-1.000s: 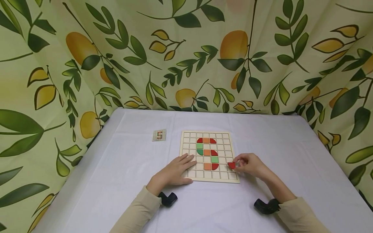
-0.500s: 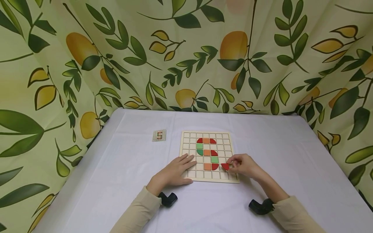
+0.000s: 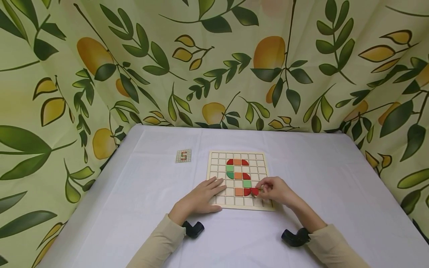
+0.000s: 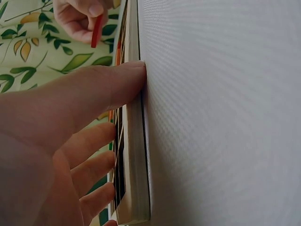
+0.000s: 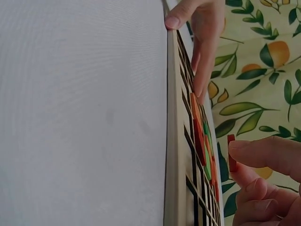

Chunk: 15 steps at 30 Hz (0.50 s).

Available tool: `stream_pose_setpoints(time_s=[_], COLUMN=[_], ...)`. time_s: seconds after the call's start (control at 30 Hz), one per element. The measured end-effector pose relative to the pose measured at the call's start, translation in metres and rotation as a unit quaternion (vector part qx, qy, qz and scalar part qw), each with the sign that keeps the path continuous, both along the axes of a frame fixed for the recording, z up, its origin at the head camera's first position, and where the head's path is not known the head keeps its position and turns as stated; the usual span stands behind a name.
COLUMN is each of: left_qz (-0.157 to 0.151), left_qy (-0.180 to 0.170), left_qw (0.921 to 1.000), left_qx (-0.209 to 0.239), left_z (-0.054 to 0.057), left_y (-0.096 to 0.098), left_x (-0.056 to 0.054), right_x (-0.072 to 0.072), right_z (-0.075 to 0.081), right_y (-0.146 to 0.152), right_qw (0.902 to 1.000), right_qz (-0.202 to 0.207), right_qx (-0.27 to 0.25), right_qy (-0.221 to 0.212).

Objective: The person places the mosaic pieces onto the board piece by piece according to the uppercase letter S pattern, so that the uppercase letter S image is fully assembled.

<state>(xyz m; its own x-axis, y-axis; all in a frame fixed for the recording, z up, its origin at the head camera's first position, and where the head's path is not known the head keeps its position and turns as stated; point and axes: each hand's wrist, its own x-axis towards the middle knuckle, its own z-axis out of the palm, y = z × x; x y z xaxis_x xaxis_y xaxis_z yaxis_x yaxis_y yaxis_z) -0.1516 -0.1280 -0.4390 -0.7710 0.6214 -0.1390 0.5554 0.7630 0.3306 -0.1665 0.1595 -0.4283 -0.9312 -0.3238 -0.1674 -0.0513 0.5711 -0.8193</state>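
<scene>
A wooden grid board (image 3: 219, 156) lies on the table, with red, orange and green tiles (image 3: 237, 175) set in several of its squares as a curving figure. My right hand (image 3: 276, 190) pinches a red tile (image 3: 254, 191) with one rounded side between thumb and fingertip, above the board's right part. In the right wrist view that red tile (image 5: 232, 153) shows edge-on, apart from the board. My left hand (image 3: 200, 196) rests on the board's lower left corner, fingers straight over the squares. Its thumb (image 4: 127, 77) lies along the near edge in the left wrist view.
A small card (image 3: 183, 156) printed with a similar coloured grid figure lies left of the board. The table has a white cloth (image 3: 151, 178). Behind it hangs a curtain (image 3: 214, 74) with leaves and fruit. Black curved pieces (image 3: 295, 237) sit at both wrists.
My right hand has moved left over the board, bringing the red tile from the right edge to beside the lower red tile. The left hand stays in place.
</scene>
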Motion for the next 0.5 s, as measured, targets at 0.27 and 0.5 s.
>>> stream_pose_setpoints(time_s=[0.27, 0.5], left_qz=[0.0, 0.001], left_qy=[-0.004, -0.008], left_qw=[1.0, 0.9999], left_qx=[0.002, 0.006], left_z=[0.0, 0.002], left_y=[0.001, 0.001], left_x=[0.0, 0.0], right_x=[0.0, -0.001], right_z=[-0.002, -0.004], right_y=[-0.007, -0.014], right_qw=[1.0, 1.0], right_qz=[0.003, 0.003], right_qx=[0.005, 0.003], right_qy=[-0.004, -0.004])
